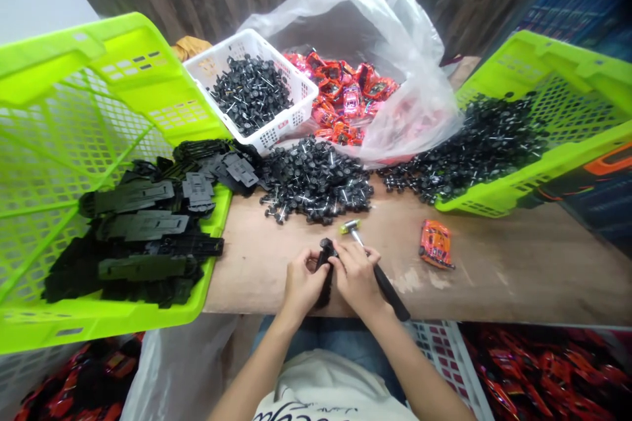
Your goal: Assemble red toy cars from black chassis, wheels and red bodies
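My left hand (pixel 300 284) and my right hand (pixel 356 276) meet at the table's near edge, both closed on a black toy car chassis (pixel 326 262) held between them. A small hammer (pixel 380 273) with a yellow-green head and black handle lies under my right hand. An orange toy car body (pixel 435 243) lies on the wooden table (pixel 518 270) to the right of my hands. A heap of black wheel-and-axle sets (pixel 316 177) sits just beyond my hands.
A tilted green crate (pixel 74 79) at left spills black chassis plates (pixel 148 230). A white basket (pixel 296 89) holds wheels. A clear plastic bag (pixel 395 33) holds orange car bodies. Another green crate (pixel 557 158) at right spills wheels. Bins of red cars stand below the table.
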`<state>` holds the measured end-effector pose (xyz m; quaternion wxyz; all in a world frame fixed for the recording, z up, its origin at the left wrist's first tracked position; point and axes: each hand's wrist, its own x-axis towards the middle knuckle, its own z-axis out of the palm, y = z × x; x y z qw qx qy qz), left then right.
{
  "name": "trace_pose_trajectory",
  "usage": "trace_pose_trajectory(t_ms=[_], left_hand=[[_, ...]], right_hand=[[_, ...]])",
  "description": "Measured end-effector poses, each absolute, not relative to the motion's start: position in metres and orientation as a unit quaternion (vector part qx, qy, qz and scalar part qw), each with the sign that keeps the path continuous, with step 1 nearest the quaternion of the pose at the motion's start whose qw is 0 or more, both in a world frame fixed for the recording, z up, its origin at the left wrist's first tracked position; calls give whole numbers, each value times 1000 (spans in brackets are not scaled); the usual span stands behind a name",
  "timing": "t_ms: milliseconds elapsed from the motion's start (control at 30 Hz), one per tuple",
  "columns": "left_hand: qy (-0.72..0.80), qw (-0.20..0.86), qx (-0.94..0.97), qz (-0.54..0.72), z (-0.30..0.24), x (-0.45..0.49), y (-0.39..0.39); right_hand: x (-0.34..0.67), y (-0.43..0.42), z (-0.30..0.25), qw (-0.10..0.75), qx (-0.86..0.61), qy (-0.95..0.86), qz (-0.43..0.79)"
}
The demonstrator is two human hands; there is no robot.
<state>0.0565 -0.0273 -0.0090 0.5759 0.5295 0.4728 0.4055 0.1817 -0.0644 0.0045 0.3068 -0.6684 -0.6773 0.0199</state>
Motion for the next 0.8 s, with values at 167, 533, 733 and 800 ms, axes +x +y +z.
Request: trace_pose_trajectory(t_ms=[167, 533, 733, 800], left_hand=[[476, 570, 524, 418, -6, 61, -28], [426, 677, 478, 363, 21, 40, -8], [391, 726, 388, 411, 15, 42, -14], [409, 721, 339, 444, 10, 44, -14]], right_hand=[[175, -59, 5, 337, -683, -648, 7], [187, -45, 1, 452, -630, -571, 271], [201, -24, 19, 417, -610, -584, 335], [218, -3, 22, 432, -634, -583, 268]])
